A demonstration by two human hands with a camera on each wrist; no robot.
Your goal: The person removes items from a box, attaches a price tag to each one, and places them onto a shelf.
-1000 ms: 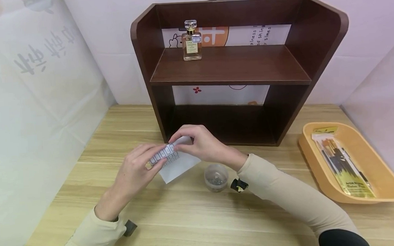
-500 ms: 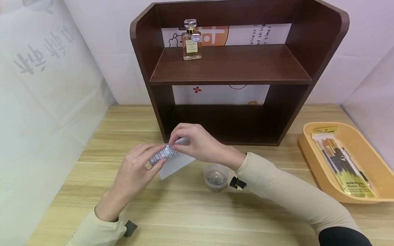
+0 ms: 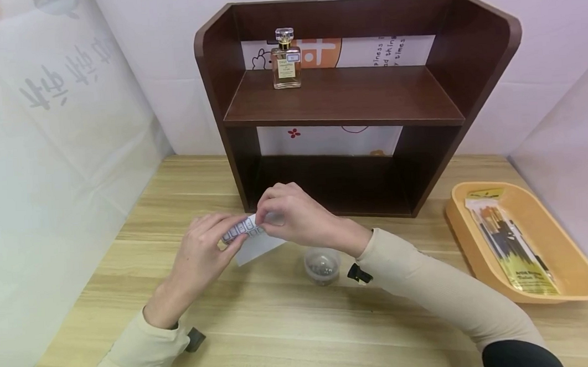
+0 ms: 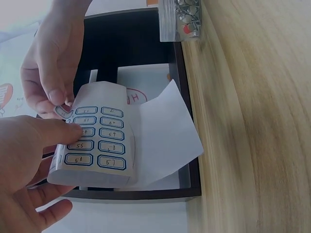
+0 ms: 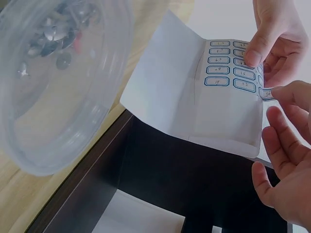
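A folded sheet of blue-framed sticker labels [image 3: 248, 256] is held up over the table. My left hand [image 3: 201, 252] grips its left end, the thumb across the printed rows [image 4: 103, 145] in the left wrist view. At the sheet's folded edge, my right hand [image 3: 296, 216] pinches one label [image 5: 266, 94] between thumb and forefinger. That label [image 4: 62, 112] sticks out past the fold, lifted at least partly from the backing. Handwritten numbers show on the labels. The backing's white flap [image 4: 167, 141] hangs loose on the far side from my fingers.
Below my right wrist stands a clear round tub [image 3: 323, 268] of metal thumbtacks. A dark brown two-tier shelf [image 3: 344, 100] rises behind, a perfume bottle [image 3: 286, 70] with a similar label on its upper board. At right, an orange tray [image 3: 577, 257] holds packaged paintbrushes [image 3: 512, 249].
My right fingers have shifted and curled more tightly at the sheet's edge, where a label now sticks out. The white flap has swung upward a little. My left hand has stayed nearly still.
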